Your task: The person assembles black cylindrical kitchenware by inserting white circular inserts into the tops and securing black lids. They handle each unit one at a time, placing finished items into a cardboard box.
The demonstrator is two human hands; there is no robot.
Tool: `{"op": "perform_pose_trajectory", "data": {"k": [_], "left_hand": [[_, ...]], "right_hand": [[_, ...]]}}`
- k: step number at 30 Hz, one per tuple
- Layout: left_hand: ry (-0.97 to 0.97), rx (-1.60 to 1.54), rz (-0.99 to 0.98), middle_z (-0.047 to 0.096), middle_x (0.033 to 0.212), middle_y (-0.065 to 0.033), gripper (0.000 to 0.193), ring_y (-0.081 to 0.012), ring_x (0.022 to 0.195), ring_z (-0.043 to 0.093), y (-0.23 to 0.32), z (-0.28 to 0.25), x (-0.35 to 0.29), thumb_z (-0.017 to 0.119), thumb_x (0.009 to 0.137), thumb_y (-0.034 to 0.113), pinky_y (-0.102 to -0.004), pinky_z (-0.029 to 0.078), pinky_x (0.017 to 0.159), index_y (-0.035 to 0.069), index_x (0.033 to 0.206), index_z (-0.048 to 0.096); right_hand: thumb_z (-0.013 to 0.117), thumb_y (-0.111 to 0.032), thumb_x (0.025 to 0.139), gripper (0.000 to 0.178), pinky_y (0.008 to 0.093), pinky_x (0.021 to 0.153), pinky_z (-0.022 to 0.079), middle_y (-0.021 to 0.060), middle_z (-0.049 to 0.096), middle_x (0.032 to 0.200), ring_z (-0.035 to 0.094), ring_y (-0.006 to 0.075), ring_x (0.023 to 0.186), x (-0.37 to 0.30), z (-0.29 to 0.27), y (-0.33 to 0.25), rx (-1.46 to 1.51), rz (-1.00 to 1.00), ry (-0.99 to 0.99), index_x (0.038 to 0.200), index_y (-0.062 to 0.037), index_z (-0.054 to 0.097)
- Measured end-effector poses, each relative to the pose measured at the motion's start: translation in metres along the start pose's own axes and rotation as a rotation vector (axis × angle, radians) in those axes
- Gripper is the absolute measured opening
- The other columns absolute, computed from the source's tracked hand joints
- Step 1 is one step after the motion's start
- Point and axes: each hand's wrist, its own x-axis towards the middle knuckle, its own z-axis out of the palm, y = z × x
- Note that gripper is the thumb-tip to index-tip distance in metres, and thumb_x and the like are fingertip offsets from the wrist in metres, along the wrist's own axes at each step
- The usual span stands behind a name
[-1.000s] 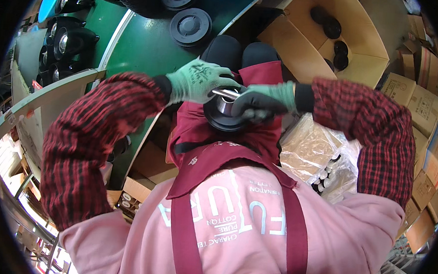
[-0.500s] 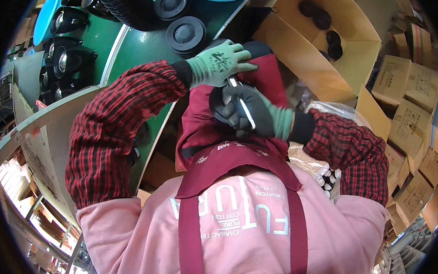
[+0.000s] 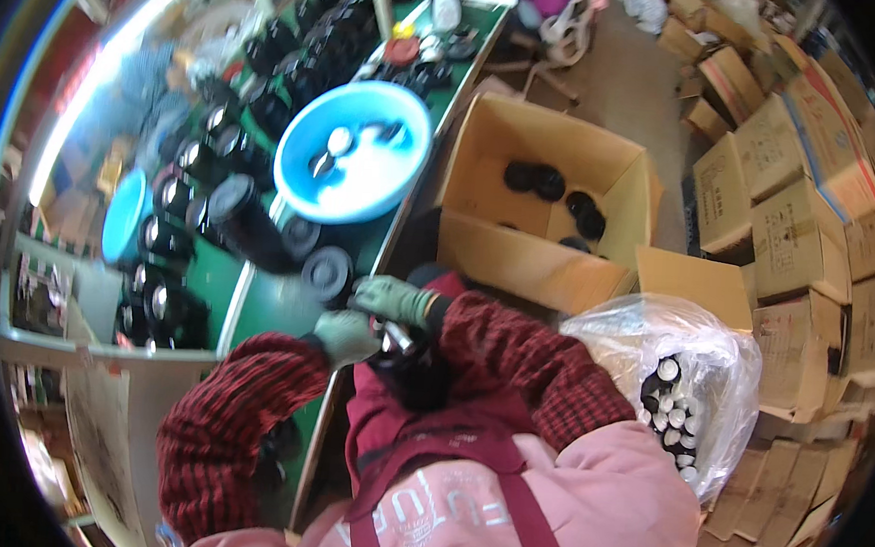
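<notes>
A dark, glossy rounded piece (image 3: 409, 374) with a silvery metal part (image 3: 394, 337) on top rests over my maroon apron (image 3: 373, 425). My left hand (image 3: 346, 336), in a green glove, is closed at the side of this piece, by the metal part. Just above it my gloved right hand (image 3: 393, 301) bends over the top of the piece, its fingers pointing left; blur hides what they touch. A black round disc (image 3: 328, 273) lies on the green table, close to the right fingertips. A leaning stack of black discs (image 3: 248, 224) stands beyond it.
On the green table (image 3: 275, 309) sit a light blue basin (image 3: 293, 179) with small parts and rows of glossy black housings (image 3: 167, 242). An open carton (image 3: 534, 254) holds black round parts. A clear plastic bag (image 3: 726, 391) of black-and-white pieces lies at right, near stacked cartons (image 3: 785, 240).
The view has shifted, showing more of the table and floor. My right hand has moved from the lap up beside my left; the dark piece now sits below both hands.
</notes>
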Motion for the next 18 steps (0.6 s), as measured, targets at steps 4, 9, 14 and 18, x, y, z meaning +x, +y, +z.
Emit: {"op": "perform_pose_trajectory", "data": {"k": [4,9,14,18], "left_hand": [[-0.633,-1.419,-0.490,0.067,0.090,0.0012,0.025,-0.0168,0.081,0.066,-0.031,-0.017,-0.008,0.068,0.091,0.033,-0.0361,0.058,0.076,0.014,0.106,0.066],[-0.309,-1.088,-0.409,0.066,0.093,0.0004,0.025,-0.0163,0.083,0.065,-0.012,0.004,0.025,0.069,0.090,0.030,-0.0350,0.057,0.076,0.012,0.107,0.065],[-0.196,-0.910,-0.370,0.066,0.095,-0.0005,0.025,-0.0158,0.086,0.064,0.012,0.002,0.048,0.069,0.089,0.026,-0.0339,0.056,0.076,0.011,0.108,0.064],[-0.184,-0.894,-0.417,0.066,0.097,-0.0011,0.026,-0.0154,0.088,0.063,0.010,0.016,0.040,0.070,0.088,0.023,-0.0330,0.055,0.076,0.010,0.109,0.063]], "right_hand": [[0.057,-0.029,0.090,0.027,0.0423,0.090,0.053,0.0088,0.069,0.108,0.066,0.0318,0.100,0.032,0.043,-0.003,0.248,0.251,-0.250,0.109,-0.0132,0.067],[0.048,-0.041,0.097,0.038,0.0456,0.091,0.051,0.0133,0.070,0.115,0.066,0.0352,0.105,0.059,0.060,-0.015,0.179,0.437,-0.394,0.120,-0.0142,0.064],[0.049,-0.043,0.099,0.039,0.0464,0.091,0.052,0.0143,0.073,0.110,0.068,0.0376,0.104,0.043,0.063,0.023,0.455,0.465,-0.265,0.121,-0.0140,0.064],[0.045,-0.049,0.101,0.046,0.0459,0.080,0.050,0.0199,0.073,0.100,0.069,0.0383,0.094,0.052,0.034,0.001,0.459,0.431,-0.276,0.110,-0.0119,0.069]]}}
